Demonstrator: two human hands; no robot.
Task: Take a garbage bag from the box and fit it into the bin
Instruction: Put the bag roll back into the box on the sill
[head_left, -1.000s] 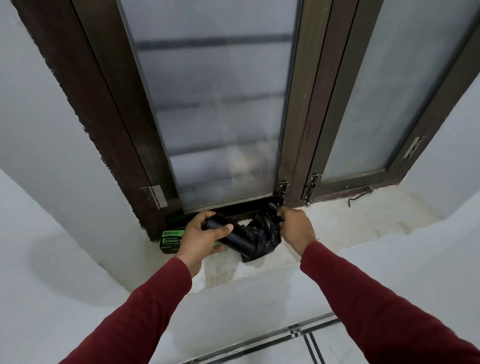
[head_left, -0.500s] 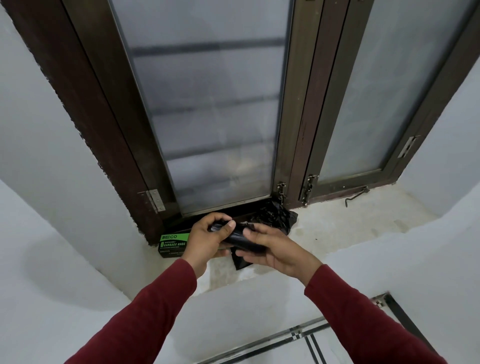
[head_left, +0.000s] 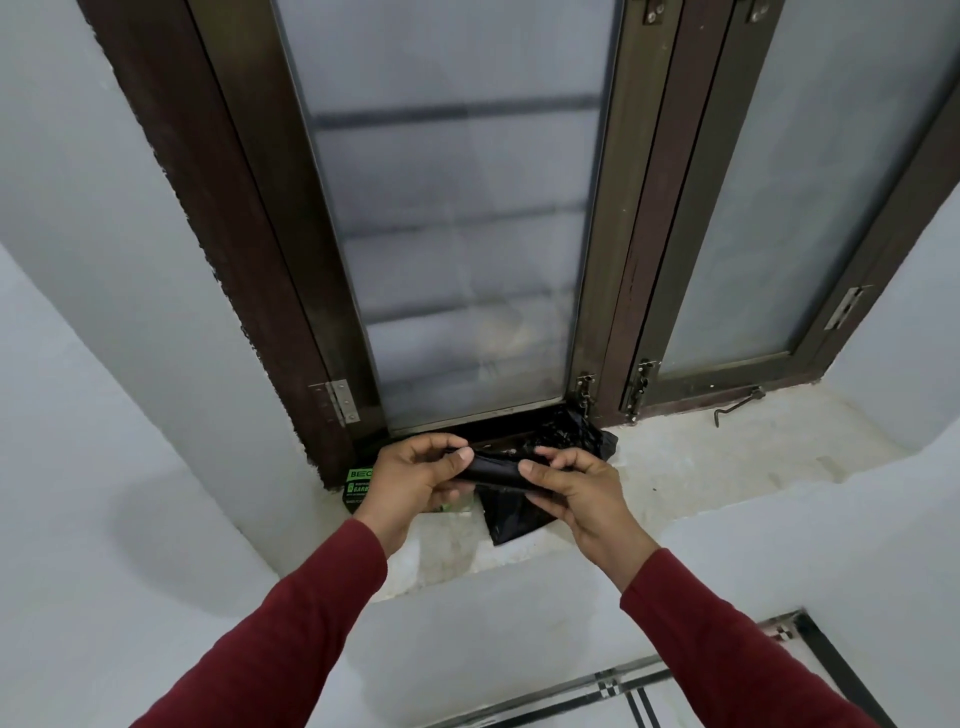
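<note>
The green and black garbage bag box (head_left: 359, 483) lay on the window sill (head_left: 691, 467) at the foot of the dark frame, partly hidden behind my left hand (head_left: 415, 480). That hand's thumb and curled fingers pinched the left end of the black roll of bags (head_left: 493, 472) above the sill. My right hand (head_left: 574, 493) pinched the roll's other end, thumb on top. Loose black bag plastic (head_left: 569, 434) trailed from the roll onto the sill, against the frosted window (head_left: 457, 234).
</note>
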